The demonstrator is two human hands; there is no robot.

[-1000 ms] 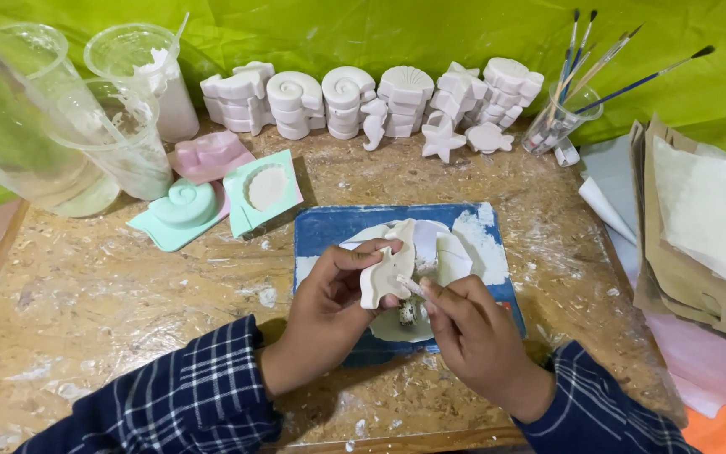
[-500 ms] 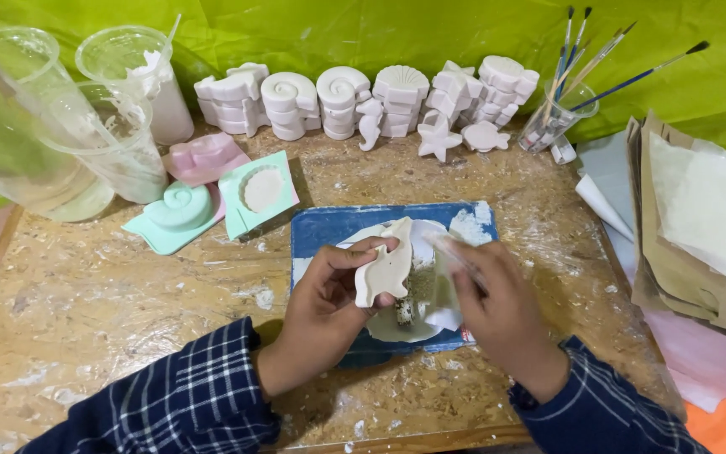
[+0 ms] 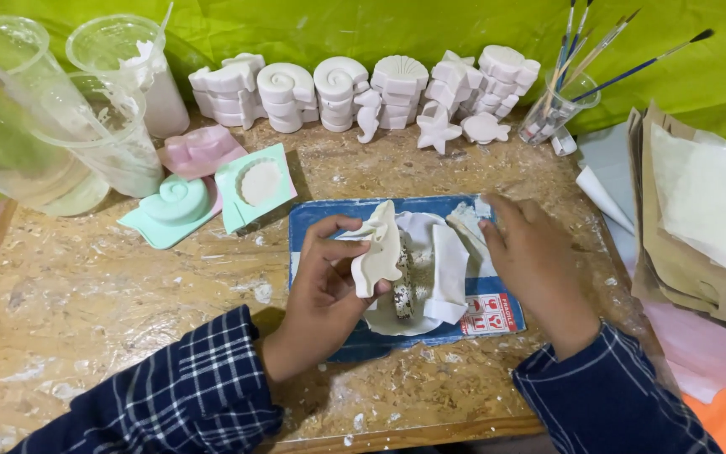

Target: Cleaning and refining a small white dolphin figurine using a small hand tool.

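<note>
Our left hand [image 3: 325,290] grips one white seahorse cast [image 3: 380,250] upright, long axis vertical, head toward the desk's [image 3: 111,319] far edge, above the blue mat [image 3: 313,220]. Our right hand [image 3: 535,261] rests open on the mat's right edge, holding nothing.

Bare tabletop [image 3: 111,311] lies open to my left, wide enough for my left hand [image 3: 325,290] to swing out. Ahead, the row of white plaster casts [image 3: 363,88] walls off the back edge. Clear plastic cups [image 3: 69,118] crowd the far left corner, a brush jar [image 3: 558,105] the far right. The stack of brown card [image 3: 695,219] hems my right hand [image 3: 535,261] in.
</note>
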